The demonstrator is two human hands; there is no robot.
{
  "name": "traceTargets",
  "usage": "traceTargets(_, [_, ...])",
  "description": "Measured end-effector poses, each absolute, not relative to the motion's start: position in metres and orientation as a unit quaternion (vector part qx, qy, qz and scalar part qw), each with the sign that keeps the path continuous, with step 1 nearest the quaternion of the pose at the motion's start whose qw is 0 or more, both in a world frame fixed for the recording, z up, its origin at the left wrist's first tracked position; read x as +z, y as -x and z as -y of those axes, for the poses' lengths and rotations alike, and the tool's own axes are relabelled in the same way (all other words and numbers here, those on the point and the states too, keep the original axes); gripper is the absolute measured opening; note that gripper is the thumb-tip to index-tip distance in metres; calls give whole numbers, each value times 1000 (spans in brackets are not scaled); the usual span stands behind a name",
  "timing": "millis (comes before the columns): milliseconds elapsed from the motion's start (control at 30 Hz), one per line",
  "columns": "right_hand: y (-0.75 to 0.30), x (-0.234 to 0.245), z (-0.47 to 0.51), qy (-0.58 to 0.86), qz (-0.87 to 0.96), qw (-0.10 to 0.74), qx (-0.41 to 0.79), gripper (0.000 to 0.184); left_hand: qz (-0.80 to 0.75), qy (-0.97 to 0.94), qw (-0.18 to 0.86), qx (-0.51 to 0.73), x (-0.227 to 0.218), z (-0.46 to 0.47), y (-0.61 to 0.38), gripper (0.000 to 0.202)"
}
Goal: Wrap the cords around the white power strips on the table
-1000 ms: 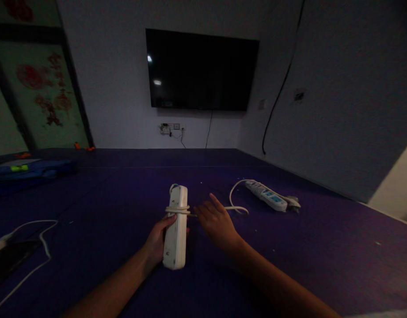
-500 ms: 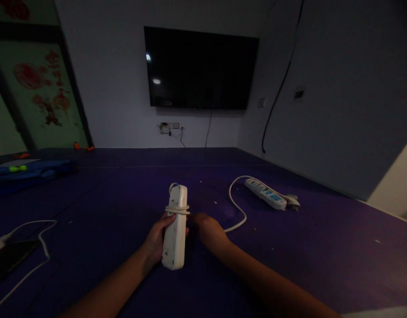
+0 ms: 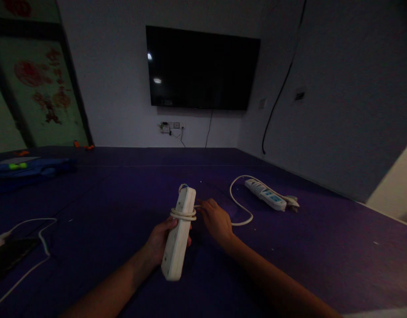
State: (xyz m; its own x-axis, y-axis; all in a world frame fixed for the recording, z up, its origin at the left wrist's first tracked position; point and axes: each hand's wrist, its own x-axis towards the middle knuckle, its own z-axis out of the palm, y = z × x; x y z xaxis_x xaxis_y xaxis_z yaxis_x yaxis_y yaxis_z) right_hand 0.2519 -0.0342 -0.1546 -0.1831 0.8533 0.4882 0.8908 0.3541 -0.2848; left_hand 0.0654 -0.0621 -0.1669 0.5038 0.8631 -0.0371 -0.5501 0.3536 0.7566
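A white power strip [image 3: 178, 247] is gripped in my left hand [image 3: 158, 240], tilted up on end with its back towards me. Its cord [image 3: 183, 215] loops around the upper half of the strip. To the right of it, my right hand [image 3: 218, 222] has its fingers closed on the cord where it leaves the loops; the fingertips are partly hidden. From behind that hand the cord curves across the purple surface to a second power strip [image 3: 268, 195], which has blue socket faces, cord wound around one end and a plug [image 3: 292, 202] beside it.
At the left lie a dark flat device [image 3: 11, 260] with a white cable [image 3: 44, 245] and a folded blue cloth [image 3: 34, 170]. A television [image 3: 203, 68] hangs on the far wall, and a black cable [image 3: 279, 97] runs down the right wall.
My right hand has moved slightly up and right, and now shows its back with fingers pointing to the cord. The held strip has shifted right and leans more to the right.
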Motion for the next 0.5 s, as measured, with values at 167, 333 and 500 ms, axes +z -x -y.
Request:
traceTargets(167, [-257,-147,35,578,778,234,-71,30,-152,-318,818,455,-170,57,-62,38])
traceTargets(333, [-260,-149,32,593,763,237,-98,33,-78,-251,851,454,-158,62,-63,50])
traceTargets(500, [-259,-150,33,605,743,270,-92,32,-47,-163,878,448,-147,65,-65,58])
